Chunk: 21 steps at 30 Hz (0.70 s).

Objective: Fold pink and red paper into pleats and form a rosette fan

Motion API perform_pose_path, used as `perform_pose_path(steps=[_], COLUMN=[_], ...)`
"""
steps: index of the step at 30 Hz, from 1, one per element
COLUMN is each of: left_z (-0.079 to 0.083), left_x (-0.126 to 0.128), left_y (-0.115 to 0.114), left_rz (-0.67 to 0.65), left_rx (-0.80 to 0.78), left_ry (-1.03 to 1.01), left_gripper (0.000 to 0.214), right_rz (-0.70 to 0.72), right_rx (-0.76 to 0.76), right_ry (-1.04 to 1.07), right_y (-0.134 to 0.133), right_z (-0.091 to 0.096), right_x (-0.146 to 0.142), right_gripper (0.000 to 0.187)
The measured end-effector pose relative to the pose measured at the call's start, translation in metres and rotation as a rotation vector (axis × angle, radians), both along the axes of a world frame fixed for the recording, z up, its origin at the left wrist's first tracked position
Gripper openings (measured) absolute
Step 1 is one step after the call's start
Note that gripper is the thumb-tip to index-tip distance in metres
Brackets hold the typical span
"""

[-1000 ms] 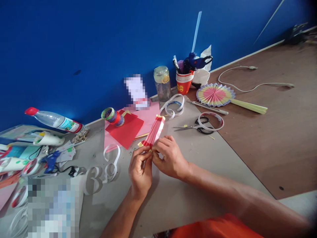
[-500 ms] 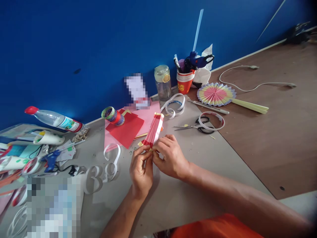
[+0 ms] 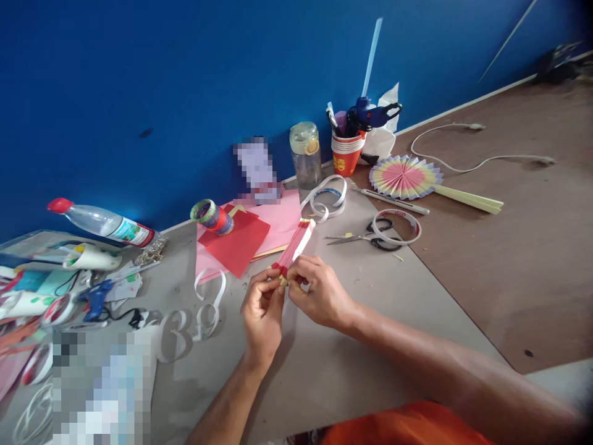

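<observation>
Pleated paper juts beyond left hand and right hand, near end pinched by both.

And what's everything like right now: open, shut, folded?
Pink-and-red pleated paper strip: folded narrow, pinched in left hand, right hand against its lower end.
Round pink, yellow and purple paper fan: spread open.
Red-capped clear plastic bottle: cap on.
Clear jar: lid on.
Red-and-white paper cups: stacked.
Black-handled metal scissors: lying flat.
</observation>
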<state>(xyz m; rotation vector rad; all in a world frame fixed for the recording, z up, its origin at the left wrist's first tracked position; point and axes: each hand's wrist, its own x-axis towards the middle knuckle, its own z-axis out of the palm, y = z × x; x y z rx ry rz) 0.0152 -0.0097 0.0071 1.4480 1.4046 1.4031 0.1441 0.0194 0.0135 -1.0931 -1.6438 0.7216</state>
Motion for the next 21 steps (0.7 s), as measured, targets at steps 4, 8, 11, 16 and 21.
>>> perform_pose_path(steps=[4, 8, 11, 16, 21], left_z=[0.001, 0.001, 0.0, 0.002, 0.004], left_x=[0.0, 0.0, 0.0, 0.0, 0.0], left_y=[0.0, -0.001, -0.001, 0.002, 0.005], left_rz=[0.002, -0.023, -0.021, 0.01, 0.006], left_rx=[-0.012, 0.031, 0.063, 0.001, -0.081], left_ry=[-0.008, 0.02, 0.057, -0.063, -0.206], left_gripper=[0.003, 0.004, 0.004, 0.005, 0.012], right_rz=[0.027, 0.035, 0.056, 0.169, -0.06], right_rx=[-0.002, 0.046, 0.029, -0.035, 0.132], right_ry=[-0.019, -0.069, -0.087, -0.016, -0.271], right_y=[0.002, 0.003, 0.002, 0.001, 0.029], right_z=[0.0, -0.001, -0.001, 0.015, 0.047], right_x=[0.002, 0.001, 0.002, 0.015, 0.035], right_gripper=[0.015, 0.013, 0.013, 0.018, 0.036])
